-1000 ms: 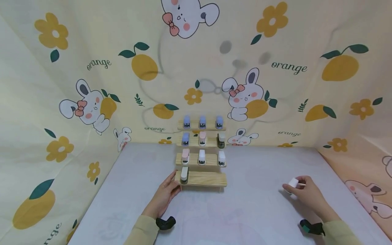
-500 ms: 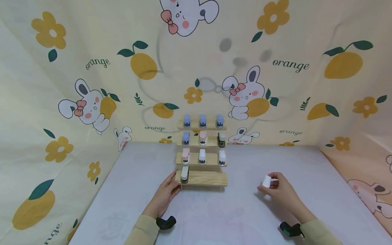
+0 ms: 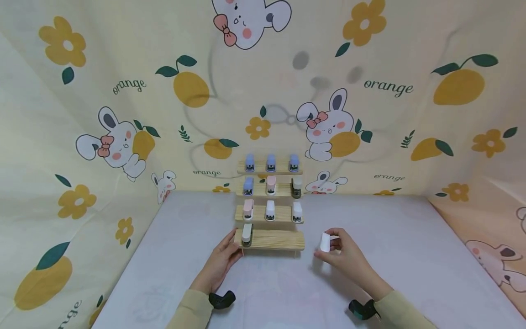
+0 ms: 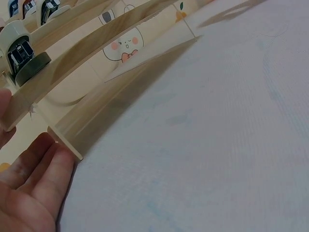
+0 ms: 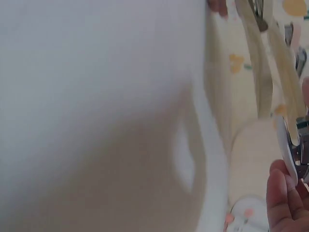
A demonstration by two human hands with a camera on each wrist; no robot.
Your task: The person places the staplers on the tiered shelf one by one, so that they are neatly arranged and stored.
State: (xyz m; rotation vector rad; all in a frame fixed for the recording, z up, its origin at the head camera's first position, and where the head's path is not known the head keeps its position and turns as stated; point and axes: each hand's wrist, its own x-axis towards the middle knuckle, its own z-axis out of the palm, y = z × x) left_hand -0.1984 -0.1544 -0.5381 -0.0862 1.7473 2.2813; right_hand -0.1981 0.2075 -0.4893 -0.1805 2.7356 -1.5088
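Observation:
A tiered wooden display stand [image 3: 278, 240] stands mid-table, bearing several mini staplers. My left hand [image 3: 221, 261] grips the left end of its lowest shelf; in the left wrist view the thumb and a finger pinch the board's end, and other fingers lie by the clear leg. A white and dark-based stapler [image 3: 247, 234] sits at that shelf's left end. Just right of the stand, above the table, my right hand [image 3: 349, 259] holds a white stapler [image 3: 325, 242] between thumb and fingers. The right wrist view catches its metal underside [image 5: 294, 150] only partly, at the edge.
Blue staplers [image 3: 271, 163] line the top shelf. A pink stapler [image 3: 271, 184] stands on the second tier, and a white stapler [image 3: 270, 210] on the third. Behind the white table [image 3: 172, 228] hangs a patterned cloth [image 3: 263, 82], also covering both sides.
My right hand has carried the white stapler leftward from the table's right side to near the stand. The left hand has stayed on the stand's end.

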